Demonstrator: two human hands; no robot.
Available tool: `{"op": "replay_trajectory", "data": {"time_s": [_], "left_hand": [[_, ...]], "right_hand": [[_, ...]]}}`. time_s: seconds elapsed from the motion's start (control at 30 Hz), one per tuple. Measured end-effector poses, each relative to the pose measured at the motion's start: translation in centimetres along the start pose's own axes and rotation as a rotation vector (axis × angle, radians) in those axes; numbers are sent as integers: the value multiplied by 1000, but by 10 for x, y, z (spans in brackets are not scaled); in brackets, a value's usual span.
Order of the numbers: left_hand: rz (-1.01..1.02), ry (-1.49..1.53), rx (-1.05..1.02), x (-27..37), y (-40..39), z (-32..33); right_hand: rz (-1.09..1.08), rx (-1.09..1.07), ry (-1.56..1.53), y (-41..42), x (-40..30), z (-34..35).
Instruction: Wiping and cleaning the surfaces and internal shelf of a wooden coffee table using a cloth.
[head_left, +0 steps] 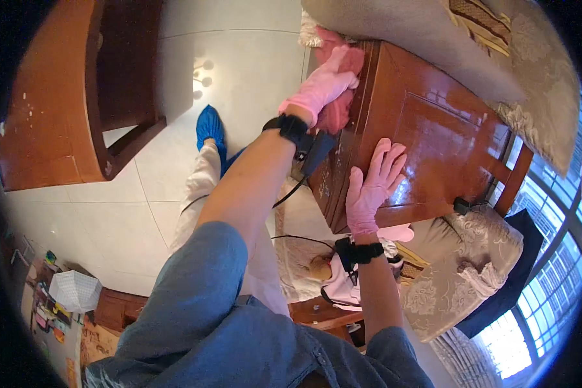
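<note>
My left hand (322, 87), in a pink glove, presses a pink cloth (338, 115) against the front side of a brown wooden cabinet-like table (429, 128). Parts of the cloth show above and below the hand; my palm and some fingers are hidden. Flat on the glossy tabletop, near its edge, rests my right hand (374, 186), gloved in pink too, with fingers spread and nothing in it. Pale scuffs mark the table's side below the cloth.
Cushioned seats (427, 53) with patterned cushions (465, 271) flank the table. A small black device (461, 205) lies on its far edge. Another wooden piece of furniture (53, 111) stands across the tiled floor (174, 213). Black cables (298, 236) hang by my wrists. My foot wears a blue shoe cover (209, 125).
</note>
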State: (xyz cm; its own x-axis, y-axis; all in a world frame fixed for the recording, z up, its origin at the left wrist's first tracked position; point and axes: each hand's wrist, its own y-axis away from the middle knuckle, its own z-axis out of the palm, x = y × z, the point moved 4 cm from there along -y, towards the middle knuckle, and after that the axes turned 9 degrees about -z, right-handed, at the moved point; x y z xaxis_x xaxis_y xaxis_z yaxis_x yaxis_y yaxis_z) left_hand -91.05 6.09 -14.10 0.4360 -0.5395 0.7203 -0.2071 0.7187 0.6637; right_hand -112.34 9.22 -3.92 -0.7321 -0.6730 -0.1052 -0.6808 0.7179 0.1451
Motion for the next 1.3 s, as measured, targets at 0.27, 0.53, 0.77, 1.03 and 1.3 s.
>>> {"op": "replay_trajectory", "data": {"time_s": [0.27,0.53,0.77,1.03,1.3], "left_hand": [[-47,323,48,-165,111,68],[257,229,259,-48,114,60],[85,744,353,-46,-17,3],[-379,471,230,-133,27,31],[-149,513,301,-95,121,64]], "right_hand": [[0,-17,-25,1,0,2],[20,-15,-78,-2,-4,1],[3,-4,-69,-3,-9,0],[31,-11,-48,-3,-5,1],[4,-13,-56,0,-3,3]]}}
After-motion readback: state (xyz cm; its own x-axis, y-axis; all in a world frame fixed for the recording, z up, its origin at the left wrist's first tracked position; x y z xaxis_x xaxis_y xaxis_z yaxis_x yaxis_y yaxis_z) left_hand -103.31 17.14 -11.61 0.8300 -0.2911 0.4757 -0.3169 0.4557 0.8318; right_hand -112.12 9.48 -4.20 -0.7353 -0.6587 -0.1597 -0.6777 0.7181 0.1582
